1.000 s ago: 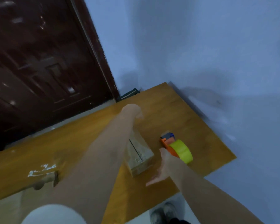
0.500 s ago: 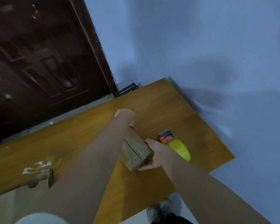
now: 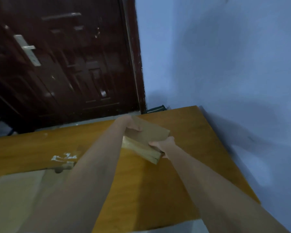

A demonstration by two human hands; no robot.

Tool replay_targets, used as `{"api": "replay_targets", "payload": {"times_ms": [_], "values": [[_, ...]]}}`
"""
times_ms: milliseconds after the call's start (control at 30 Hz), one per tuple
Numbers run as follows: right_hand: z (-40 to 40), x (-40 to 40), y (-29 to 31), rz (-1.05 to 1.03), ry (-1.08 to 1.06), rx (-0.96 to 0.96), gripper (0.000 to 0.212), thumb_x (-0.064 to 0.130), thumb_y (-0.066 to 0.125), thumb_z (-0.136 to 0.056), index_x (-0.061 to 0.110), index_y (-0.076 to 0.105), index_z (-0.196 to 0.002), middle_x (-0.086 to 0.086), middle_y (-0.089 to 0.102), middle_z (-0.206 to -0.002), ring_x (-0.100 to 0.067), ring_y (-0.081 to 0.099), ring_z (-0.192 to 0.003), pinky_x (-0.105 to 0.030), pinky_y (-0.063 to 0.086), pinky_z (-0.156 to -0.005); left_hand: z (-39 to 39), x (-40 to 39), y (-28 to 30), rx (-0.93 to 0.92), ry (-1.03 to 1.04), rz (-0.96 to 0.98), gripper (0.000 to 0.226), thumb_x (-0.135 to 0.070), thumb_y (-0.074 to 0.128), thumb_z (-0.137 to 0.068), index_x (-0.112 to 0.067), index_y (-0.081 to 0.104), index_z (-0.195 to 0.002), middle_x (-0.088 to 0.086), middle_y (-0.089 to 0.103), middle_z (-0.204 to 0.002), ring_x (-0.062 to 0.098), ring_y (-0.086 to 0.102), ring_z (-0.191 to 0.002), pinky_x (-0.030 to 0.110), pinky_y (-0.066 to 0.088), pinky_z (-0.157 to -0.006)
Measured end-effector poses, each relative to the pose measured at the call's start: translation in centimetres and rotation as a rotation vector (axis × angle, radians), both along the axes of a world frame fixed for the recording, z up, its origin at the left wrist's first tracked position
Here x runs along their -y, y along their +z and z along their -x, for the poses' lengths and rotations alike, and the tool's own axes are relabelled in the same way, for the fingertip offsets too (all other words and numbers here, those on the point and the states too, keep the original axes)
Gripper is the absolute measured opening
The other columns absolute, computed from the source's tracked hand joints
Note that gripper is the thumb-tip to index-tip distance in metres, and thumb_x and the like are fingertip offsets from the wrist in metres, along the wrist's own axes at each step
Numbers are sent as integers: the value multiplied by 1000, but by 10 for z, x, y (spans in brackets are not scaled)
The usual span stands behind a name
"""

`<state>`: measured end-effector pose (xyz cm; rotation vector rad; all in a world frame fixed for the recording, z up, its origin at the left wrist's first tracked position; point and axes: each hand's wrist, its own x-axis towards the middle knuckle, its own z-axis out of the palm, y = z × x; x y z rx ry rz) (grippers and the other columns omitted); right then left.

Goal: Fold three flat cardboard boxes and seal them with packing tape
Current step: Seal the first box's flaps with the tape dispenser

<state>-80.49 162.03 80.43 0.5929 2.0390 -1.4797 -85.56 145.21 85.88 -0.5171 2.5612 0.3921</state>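
Note:
A small folded cardboard box (image 3: 146,140) is held tilted above the orange-brown table (image 3: 200,148), its plain side up and a taped face toward me. My left hand (image 3: 133,126) grips its far end, fingers curled over the top edge. My right hand (image 3: 163,146) grips its near right end. A flat piece of cardboard (image 3: 15,199) lies at the table's near left, partly hidden by my left arm. The tape dispenser is out of sight.
A dark red door (image 3: 65,64) stands behind the table at the left, and a blue wall (image 3: 225,64) runs along the right. White marks (image 3: 64,157) and a hole (image 3: 59,169) show on the tabletop near the flat cardboard.
My right hand came in and took the box's near end. Both hands lifted the box off the table and turned it. The camera tilted up, and the yellow tape dispenser left the view.

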Motion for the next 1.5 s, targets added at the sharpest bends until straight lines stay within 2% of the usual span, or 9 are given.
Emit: {"api": "replay_targets", "payload": {"times_ms": [167,400,633,767,1000,1100,1233,1400,1500], "values": [[0,23,9,-70,134,-230,83,21,80,-75,6,23,-133,-14,49,-125,-29,53,-112,-33,47,-83,-39,37,1,-166,191,-197,93,-46,79,-71,-12,32,-143,9,39,-142,32,45,-125,44,46,-95],[-25,67,18,-139,319,-566,96,22,79,-73,12,17,-145,-10,36,-136,-30,51,-114,-41,49,-90,-100,88,-25,-448,465,-333,102,-41,85,-65,-11,28,-145,6,40,-144,27,40,-131,42,40,-103],[-43,112,17,-59,420,-564,80,29,78,-76,10,28,-136,-9,37,-135,-28,51,-114,-32,45,-82,-160,124,-41,-571,662,-321,99,-41,84,-66,-12,30,-145,7,43,-142,27,44,-127,38,43,-96],[-62,147,22,-11,459,-595,71,27,81,-74,8,34,-123,-11,41,-132,-30,53,-112,-37,47,-89,-200,141,-36,-669,855,-317,98,-43,85,-63,-13,34,-141,7,46,-138,27,47,-123,36,44,-89],[-110,210,23,83,642,-606,77,24,86,-66,16,26,-115,-9,38,-127,-27,48,-117,-34,46,-93,-285,170,-29,-892,1075,-411,74,-35,88,-60,-20,37,-111,-5,46,-110,15,46,-105,27,37,-77],[-135,234,26,43,740,-611,90,29,87,-65,7,30,-132,-12,40,-134,-30,44,-126,-40,42,-103,-324,176,-30,-941,1142,-418,82,-34,88,-61,-16,39,-124,-1,49,-123,18,47,-117,29,41,-84],[-180,263,28,-26,905,-638,90,40,84,-67,6,35,-134,-12,37,-138,-31,42,-128,-41,42,-99,-378,194,-34,-942,1214,-377,95,-38,87,-62,-14,39,-140,2,46,-140,22,43,-129,36,39,-104],[-234,302,33,-44,934,-632,79,43,83,-67,9,41,-125,-9,48,-132,-30,53,-117,-39,47,-91,-446,228,-35,-998,1242,-408,79,-34,87,-64,-15,46,-129,-2,52,-127,14,48,-107,27,41,-85],[-282,332,38,19,936,-603,81,36,83,-70,10,37,-131,-9,46,-135,-29,51,-119,-36,44,-89,-490,256,-33,-992,1299,-391,78,-37,87,-62,-17,45,-126,-5,49,-120,19,47,-118,26,38,-84]]}}
